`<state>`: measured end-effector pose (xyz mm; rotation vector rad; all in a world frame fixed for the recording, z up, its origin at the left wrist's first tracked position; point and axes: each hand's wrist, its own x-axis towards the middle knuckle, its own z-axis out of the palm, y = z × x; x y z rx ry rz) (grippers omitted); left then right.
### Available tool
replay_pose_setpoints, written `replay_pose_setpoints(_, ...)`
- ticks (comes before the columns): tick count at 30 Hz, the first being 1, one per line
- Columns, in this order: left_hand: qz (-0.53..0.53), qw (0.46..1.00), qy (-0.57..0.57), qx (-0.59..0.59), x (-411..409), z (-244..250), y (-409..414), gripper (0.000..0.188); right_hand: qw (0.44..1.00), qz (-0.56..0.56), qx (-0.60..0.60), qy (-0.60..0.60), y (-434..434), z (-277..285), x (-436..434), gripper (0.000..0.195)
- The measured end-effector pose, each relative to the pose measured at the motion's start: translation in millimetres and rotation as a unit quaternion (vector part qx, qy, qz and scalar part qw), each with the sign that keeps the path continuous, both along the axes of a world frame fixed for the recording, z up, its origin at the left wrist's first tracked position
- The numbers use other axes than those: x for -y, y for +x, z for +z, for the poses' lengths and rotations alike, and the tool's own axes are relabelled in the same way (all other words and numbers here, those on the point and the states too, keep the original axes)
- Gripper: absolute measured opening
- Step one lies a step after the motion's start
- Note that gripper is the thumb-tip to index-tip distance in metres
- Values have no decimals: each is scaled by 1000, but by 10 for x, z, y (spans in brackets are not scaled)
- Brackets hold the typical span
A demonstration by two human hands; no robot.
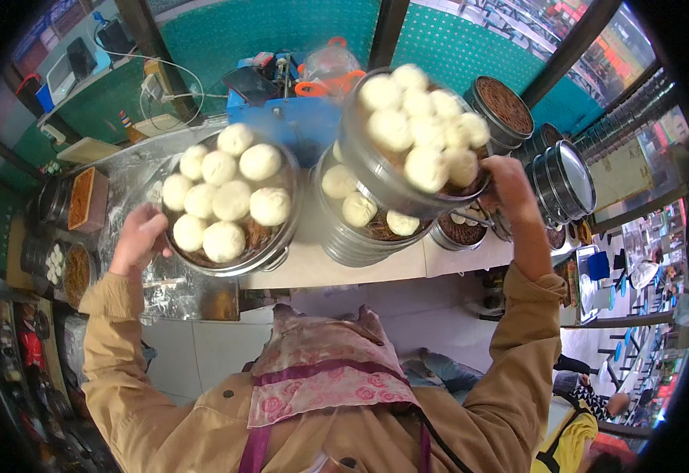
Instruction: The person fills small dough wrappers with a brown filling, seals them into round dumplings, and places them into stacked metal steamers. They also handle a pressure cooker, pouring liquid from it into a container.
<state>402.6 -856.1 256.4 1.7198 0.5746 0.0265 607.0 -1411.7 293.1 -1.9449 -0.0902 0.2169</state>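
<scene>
On the left, a round metal steamer tray (273, 251) carries several pale, round dough buns (231, 199) on a brown woven liner. My left hand (138, 236) grips this tray's left rim. My right hand (507, 183) is closed around the right edge of a second metal steamer tray (374, 168), also loaded with buns (415, 121). That tray is tilted over a stack of steamer trays (350, 251); whether its far side rests on the stack is hidden. Below it, a few buns (359, 209) show in the stack's top tray.
A blue box (285, 127) with a phone and orange-handled items stands behind. Steamers (560, 177) are stacked at the right, with a smaller tray (459, 232) nearer. The floured worktop (125, 177) and a tub of brown filling (81, 198) are at left. Another person (595, 396) is at lower right.
</scene>
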Motion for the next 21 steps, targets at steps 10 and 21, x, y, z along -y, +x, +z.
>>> replay_pose_setpoints(10,-280,959,-19,41,1223,179,1622,29,972,-189,63,124,-240,746,726,22)
replay_pose_setpoints(21,-325,945,-35,-27,1642,23,1985,31,978,15,116,-171,-284,39,411,35)
